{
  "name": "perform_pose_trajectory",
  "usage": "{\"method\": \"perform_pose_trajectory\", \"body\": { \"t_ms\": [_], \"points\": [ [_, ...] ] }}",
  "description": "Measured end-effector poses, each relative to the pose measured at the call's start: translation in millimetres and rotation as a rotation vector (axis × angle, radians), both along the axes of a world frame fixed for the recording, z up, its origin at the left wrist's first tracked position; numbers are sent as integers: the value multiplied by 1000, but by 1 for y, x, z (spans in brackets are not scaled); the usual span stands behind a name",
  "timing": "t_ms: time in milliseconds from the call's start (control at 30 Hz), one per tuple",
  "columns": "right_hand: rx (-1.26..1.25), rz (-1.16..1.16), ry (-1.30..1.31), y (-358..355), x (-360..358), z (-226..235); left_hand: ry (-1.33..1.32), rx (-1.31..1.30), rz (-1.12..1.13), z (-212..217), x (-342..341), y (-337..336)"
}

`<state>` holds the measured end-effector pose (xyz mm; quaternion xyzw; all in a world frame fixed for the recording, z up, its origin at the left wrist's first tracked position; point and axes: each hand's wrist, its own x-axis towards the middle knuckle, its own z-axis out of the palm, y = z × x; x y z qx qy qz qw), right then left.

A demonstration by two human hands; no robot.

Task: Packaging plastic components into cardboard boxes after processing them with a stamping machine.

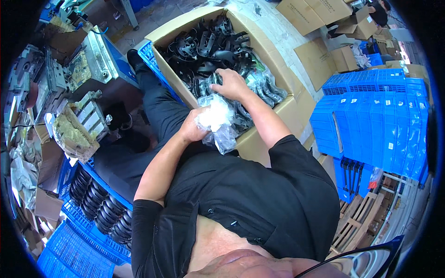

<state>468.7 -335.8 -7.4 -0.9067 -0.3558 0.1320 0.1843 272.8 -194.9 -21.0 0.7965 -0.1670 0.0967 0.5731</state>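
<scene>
My left hand (193,126) is closed on a crumpled clear plastic bag (221,139), which bunches up bright white over the fingers. Just beyond it, my right hand (232,84) reaches over a big open carton (273,58). Its thumb and fingers close round a black curved plastic part (216,79); the exact shape is partly hidden. Loose black molded parts (204,44) fill the far side of the carton. Along its right and near side lie rows of black curved parts in clear plastic wrap (266,88).
Stacked blue plastic crates (371,120) stand at the right, above a wooden pallet (359,224). At lower left, a blue crate (88,231) holds rows of black curved parts (99,204). Metal machinery (88,65) is at the left. Cardboard boxes (315,14) sit at the far right.
</scene>
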Motion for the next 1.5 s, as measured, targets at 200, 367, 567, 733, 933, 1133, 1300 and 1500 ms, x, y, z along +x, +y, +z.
{"method": "perform_pose_trajectory", "body": {
  "t_ms": [200,367,567,733,933,1133,1300,1500],
  "points": [
    [-180,-144,143,27,-14,21,-41,48,13,-3,2,2],
    [-92,-124,63,20,-6,5,1,-12,-3,-5,1,1],
    [-36,9,56,6,-5,-11,-1,-37,2,-7,2,1],
    [32,154,1,-1,-4,-8,13,-9,-15,-7,1,1],
    [-30,10,111,14,-8,9,-17,-4,0,-4,1,2],
    [-199,116,-51,21,-12,-4,-1,-29,-10,-6,1,2],
    [-80,192,-130,26,-15,-9,-17,-8,-1,-9,2,2],
    [-152,358,-160,18,2,-17,-22,-3,4,-9,3,2]
  ]
}}
